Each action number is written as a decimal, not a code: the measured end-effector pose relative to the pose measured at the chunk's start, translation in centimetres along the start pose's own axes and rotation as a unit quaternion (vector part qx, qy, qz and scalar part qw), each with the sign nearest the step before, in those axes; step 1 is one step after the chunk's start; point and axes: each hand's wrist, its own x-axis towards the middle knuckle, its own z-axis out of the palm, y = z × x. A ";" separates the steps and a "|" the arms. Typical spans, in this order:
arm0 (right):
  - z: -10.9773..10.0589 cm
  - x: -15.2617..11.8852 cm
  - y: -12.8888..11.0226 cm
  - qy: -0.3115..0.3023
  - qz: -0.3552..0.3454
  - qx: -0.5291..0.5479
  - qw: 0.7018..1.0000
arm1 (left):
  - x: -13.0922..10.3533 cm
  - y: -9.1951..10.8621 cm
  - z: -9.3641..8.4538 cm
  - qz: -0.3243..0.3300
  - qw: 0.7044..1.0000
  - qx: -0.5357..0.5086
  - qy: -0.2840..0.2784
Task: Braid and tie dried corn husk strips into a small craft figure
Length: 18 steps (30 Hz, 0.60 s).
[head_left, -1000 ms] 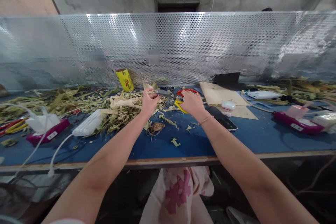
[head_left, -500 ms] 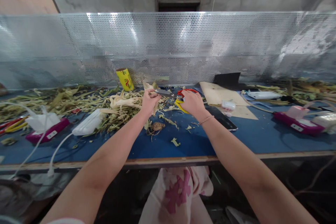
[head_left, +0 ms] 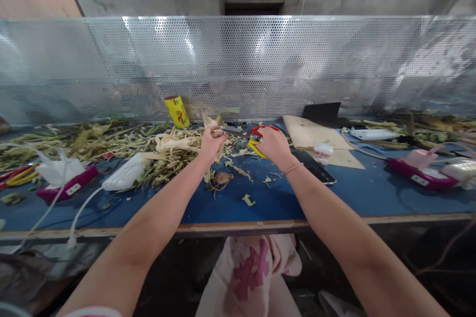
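Observation:
My right hand (head_left: pixel 274 145) is wrapped round the handles of a pair of scissors (head_left: pixel 233 131), one handle red and the other yellow. The grey blades point left and reach the fingers of my left hand (head_left: pixel 211 143). Those fingers are pinched on a pale dried husk (head_left: pixel 209 122), whose tip sticks up above them. Where exactly the blades meet the husk is hidden by the fingers. Beside my left hand lies a pile of dried leaf strips (head_left: pixel 163 166) with cream husks on top. A small brown turtle-like object (head_left: pixel 223 178) sits on the blue tabletop (head_left: pixel 215 210) below my hands.
A yellow tube (head_left: pixel 177 111) stands before the perforated metal screen (head_left: pixel 245 69). To the left are a white power bank (head_left: pixel 124 173) with a cable and a purple power strip (head_left: pixel 72 188). A phone (head_left: pixel 316 167) and cardboard (head_left: pixel 308 133) lie right, with another purple strip (head_left: pixel 420 176).
Both hands, the scissors and the husk stay almost in the same place. The scissor handles look slightly shifted in my right hand; otherwise only a tiny shift of view shows.

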 end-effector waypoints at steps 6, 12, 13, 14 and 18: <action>-0.3 0.5 1.3 -0.001 0.033 0.013 0.999 | -0.1 0.3 0.1 0.006 0.999 0.028 -0.032; 0.0 1.8 5.0 0.054 0.122 0.094 0.987 | 0.2 0.2 -0.2 0.027 0.998 0.039 -0.034; 0.2 1.9 5.6 0.055 0.141 0.105 0.983 | 0.2 0.2 -0.2 0.027 0.998 0.043 -0.035; 0.4 2.1 6.2 0.051 0.157 0.115 0.980 | 0.2 0.2 -0.3 0.024 0.998 0.047 -0.036; 1.7 2.3 7.4 -0.020 0.220 0.140 0.965 | 0.0 0.2 -0.2 0.012 0.998 0.051 -0.036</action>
